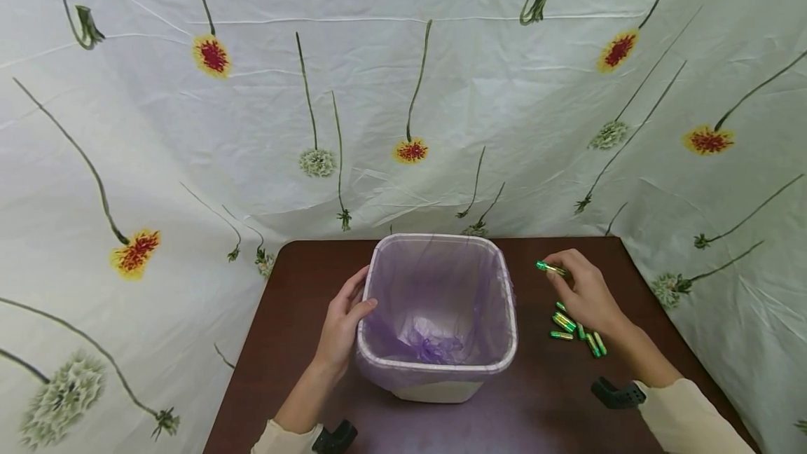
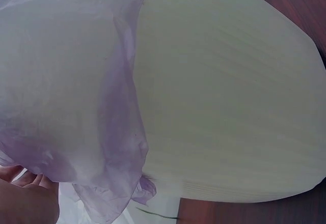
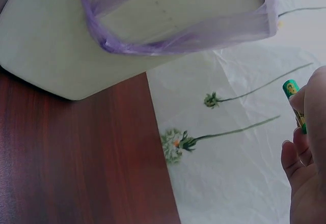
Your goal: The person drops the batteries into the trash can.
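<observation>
The bin point(image 1: 438, 393) is standing upright on the worktop point(image 1: 286, 331), between the left and right edges and reaching toward the far edge. A purple liner point(image 1: 435, 347) is covering its inside, bunching at the bottom and folding outward over the rim.

The left grip point(image 1: 340, 324), a bare hand, is holding the bin's left side, its thumb lying over the rim and its fingers along the outside. By judgement, this hold is working best when the thumb is trapping the liner's fold and the hand is bracing the bin without tilting it.

To the right of the bin, toward the right edge, a pile point(image 1: 564, 321) of loose green-and-gold batteries is lying on the worktop, partly hidden by the right forearm. The sleeve and wrist should be passing well above these, since loose cylinders are likely to be rolling when brushed.

Farther away, toward the far right corner, the right grip point(image 1: 586, 293) is pinching one battery point(image 1: 545, 266) between thumb and fingers. One end is projecting toward the bin; the battery is appearing raised and is sitting apart from the rim. A light, firm pinch near mid-length should be preventing slip and swivel.

Beyond the far edge, a flower-printed cloth point(image 1: 372, 104) is hanging.
</observation>
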